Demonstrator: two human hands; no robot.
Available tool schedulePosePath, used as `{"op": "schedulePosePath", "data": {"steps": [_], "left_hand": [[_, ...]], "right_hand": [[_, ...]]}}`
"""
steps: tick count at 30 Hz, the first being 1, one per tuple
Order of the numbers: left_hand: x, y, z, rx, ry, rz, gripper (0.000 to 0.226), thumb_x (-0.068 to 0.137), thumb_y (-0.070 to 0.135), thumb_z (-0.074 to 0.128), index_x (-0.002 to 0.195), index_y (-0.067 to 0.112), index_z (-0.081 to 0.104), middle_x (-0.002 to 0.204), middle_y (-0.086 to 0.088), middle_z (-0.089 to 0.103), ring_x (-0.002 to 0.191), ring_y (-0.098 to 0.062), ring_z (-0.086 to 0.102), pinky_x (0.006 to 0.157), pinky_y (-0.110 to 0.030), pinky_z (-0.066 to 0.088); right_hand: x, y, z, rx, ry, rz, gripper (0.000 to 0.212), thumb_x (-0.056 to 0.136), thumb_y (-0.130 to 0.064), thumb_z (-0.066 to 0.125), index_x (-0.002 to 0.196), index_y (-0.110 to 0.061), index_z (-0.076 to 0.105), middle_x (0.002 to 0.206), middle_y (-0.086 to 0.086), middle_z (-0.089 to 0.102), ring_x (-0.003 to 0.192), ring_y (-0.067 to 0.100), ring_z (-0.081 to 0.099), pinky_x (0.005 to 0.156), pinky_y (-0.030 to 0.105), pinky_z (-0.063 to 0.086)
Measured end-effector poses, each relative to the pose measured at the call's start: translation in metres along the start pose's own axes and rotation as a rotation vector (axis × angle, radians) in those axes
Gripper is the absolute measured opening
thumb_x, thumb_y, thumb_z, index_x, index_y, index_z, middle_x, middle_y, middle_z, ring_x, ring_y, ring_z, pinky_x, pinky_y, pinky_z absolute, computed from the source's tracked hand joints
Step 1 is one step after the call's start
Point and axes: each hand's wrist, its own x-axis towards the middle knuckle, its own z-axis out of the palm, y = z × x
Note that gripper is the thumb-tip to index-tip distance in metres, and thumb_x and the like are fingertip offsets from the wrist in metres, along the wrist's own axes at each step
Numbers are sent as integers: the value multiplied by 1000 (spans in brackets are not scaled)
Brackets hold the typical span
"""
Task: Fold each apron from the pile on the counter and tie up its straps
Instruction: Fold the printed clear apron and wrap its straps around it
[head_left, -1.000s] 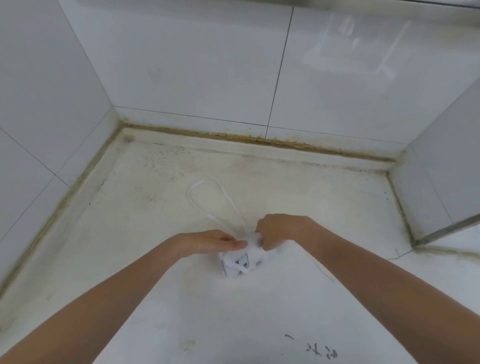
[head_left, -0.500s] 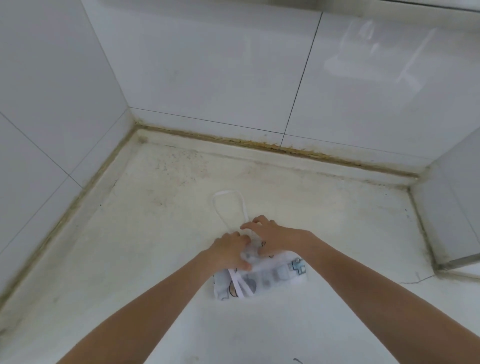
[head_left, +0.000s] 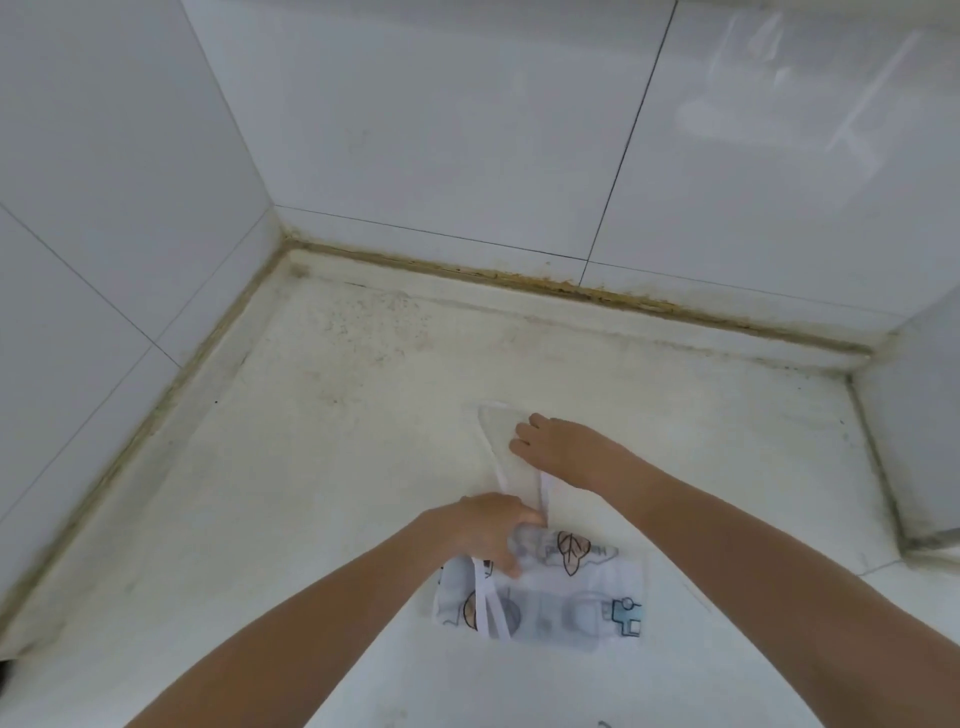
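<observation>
Since the earlier frame the right hand (head_left: 563, 449) has left the bundle and moved to 12 o'clock, its straight fingers flat by the strap loop (head_left: 496, 457). The folded apron (head_left: 545, 592) lies on the desk (head_left: 322, 467), low centre. The left hand (head_left: 485, 525) presses its upper-left corner, fingers bent over it.

Folded printed apron (head_left: 566, 592) flat on counter, white strap loop (head_left: 496, 457) extended
</observation>
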Motion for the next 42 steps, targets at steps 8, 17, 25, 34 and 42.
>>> {"op": "schedulePosePath", "data": {"steps": [8,17,25,34,42], "left_hand": [[-6,11,5,69,-26,-9,53,93,30,56,138,6,41,131,-14,47,120,-30,46,97,-34,38],[-21,15,-14,-5,84,-28,46,90,17,54,135,16,45,130,-5,53,114,-22,52,87,-23,39],[-66,25,-89,-40,356,118,7,90,17,58,85,17,53,70,8,44,65,-9,41,53,-16,27],[-125,8,-131,-1055,420,295,38,84,11,62,121,4,57,119,-15,64,112,-32,59,101,-46,44],[-151,23,-151,-1131,323,348,61,71,22,77,124,1,55,122,-18,62,110,-32,61,91,-40,52]], "right_hand": [[-30,14,-33,1046,-293,432,21,87,-8,48,66,-7,52,61,5,51,51,17,49,55,26,41],[-83,31,-116,1499,-487,370,26,96,-10,43,102,-3,67,95,11,66,39,7,27,40,17,29],[-130,1,-131,729,-535,677,63,77,-59,66,112,-8,55,64,0,51,50,14,55,51,21,42],[-165,-2,-140,1250,44,693,26,92,-17,51,70,-6,59,68,9,68,33,9,30,39,16,27],[-188,11,-168,1719,708,607,33,86,-28,61,55,-20,51,51,-7,23,45,8,18,45,20,13]]}}
